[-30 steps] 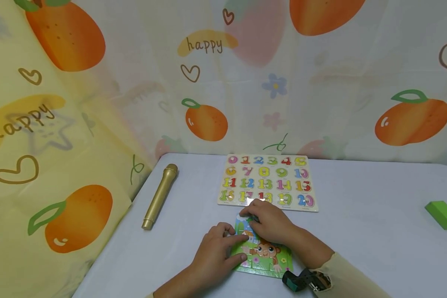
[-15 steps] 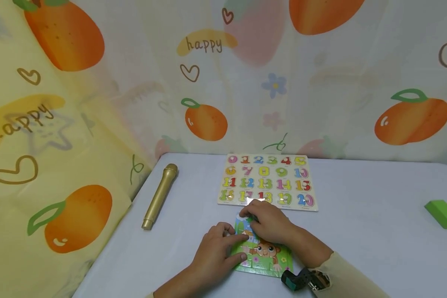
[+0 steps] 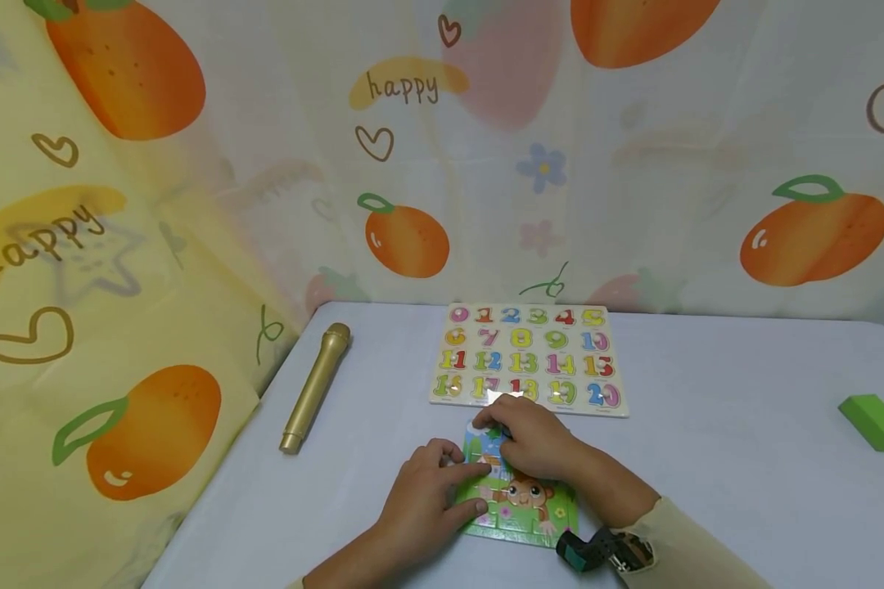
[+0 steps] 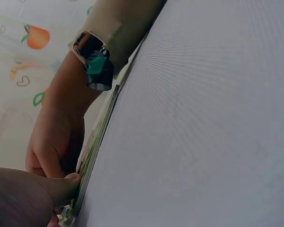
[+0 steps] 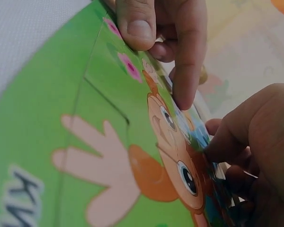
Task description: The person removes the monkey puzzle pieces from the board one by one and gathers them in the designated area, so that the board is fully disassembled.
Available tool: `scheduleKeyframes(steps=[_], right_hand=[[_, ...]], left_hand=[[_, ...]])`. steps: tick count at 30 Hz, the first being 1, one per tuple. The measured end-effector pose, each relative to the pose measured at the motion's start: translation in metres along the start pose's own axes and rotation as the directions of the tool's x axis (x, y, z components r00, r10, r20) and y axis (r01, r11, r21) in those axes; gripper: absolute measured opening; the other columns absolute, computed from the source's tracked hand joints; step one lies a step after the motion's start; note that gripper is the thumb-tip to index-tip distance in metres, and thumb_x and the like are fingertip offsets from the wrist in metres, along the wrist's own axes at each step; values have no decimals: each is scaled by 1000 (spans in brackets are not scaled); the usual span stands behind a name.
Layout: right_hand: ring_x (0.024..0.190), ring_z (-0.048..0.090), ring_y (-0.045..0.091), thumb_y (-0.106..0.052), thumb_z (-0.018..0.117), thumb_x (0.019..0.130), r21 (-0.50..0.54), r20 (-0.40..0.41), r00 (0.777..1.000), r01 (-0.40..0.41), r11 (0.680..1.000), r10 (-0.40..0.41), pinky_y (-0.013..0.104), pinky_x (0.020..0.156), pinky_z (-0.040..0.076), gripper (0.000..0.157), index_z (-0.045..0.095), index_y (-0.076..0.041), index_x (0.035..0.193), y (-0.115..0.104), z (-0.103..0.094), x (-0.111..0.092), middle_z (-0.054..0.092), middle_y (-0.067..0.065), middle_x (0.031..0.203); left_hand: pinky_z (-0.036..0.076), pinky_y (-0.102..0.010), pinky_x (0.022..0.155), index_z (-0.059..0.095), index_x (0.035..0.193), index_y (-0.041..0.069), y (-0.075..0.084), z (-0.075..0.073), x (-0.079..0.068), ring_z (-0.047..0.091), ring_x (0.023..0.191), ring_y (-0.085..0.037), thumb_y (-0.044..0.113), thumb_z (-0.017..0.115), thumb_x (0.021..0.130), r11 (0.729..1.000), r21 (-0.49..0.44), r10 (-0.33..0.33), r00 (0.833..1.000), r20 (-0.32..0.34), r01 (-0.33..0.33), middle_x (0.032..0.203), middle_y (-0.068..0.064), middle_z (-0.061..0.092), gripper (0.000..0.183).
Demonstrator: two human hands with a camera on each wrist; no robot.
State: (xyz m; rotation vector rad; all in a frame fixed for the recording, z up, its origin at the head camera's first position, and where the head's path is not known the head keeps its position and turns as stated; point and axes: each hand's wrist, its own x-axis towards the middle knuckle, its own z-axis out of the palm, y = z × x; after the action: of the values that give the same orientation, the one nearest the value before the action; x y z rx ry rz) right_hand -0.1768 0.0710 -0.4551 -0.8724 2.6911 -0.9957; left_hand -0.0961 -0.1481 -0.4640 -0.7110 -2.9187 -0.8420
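A small jigsaw puzzle with a monkey on green grass lies flat near the front of the table. My left hand rests at its left side, thumb and index finger extended over the picture. In the right wrist view, the left thumb lies on the green part by the pink flowers. My right hand is over the puzzle's upper part, fingers bent down at the blue sky area. Its palm hides the upper right of the picture, and I cannot tell whether it pinches a piece there.
A wooden number board with figures 0 to 20 lies just behind the puzzle. A gold microphone lies to the left. A green block sits at the far right. A fruit-print curtain hangs behind the table.
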Motion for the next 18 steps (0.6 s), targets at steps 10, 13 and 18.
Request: scheduleKeyframes(steps=[10, 13, 18], right_hand=[[113, 62, 19, 5, 68, 88, 47, -18, 1000, -13, 999, 14, 48, 103, 51, 40, 73, -13, 123, -1, 1, -1, 66, -2, 119], [113, 62, 19, 5, 68, 89, 60, -21, 1000, -15, 998, 16, 48, 103, 51, 39, 72, -14, 123, -1, 1, -1, 65, -2, 119], [113, 61, 19, 3, 69, 91, 100, -9, 1000, -16, 995, 17, 50, 103, 50, 38, 71, -16, 124, 0, -1, -2, 66, -3, 121]], left_hand=[[39, -29, 80, 80, 129, 32, 0, 0, 0, 43, 95, -11, 36, 88, 89, 1000, -4, 2, 1000, -10, -2, 115, 7, 51, 41], [39, -29, 80, 80, 129, 32, 0, 0, 0, 43, 95, -11, 36, 88, 89, 1000, -3, -4, 1000, -7, 4, 115, 7, 51, 41], [38, -29, 79, 80, 129, 32, 0, 0, 0, 42, 94, -10, 37, 87, 90, 1000, -11, -13, 1000, 1, 13, 116, 7, 52, 40]])
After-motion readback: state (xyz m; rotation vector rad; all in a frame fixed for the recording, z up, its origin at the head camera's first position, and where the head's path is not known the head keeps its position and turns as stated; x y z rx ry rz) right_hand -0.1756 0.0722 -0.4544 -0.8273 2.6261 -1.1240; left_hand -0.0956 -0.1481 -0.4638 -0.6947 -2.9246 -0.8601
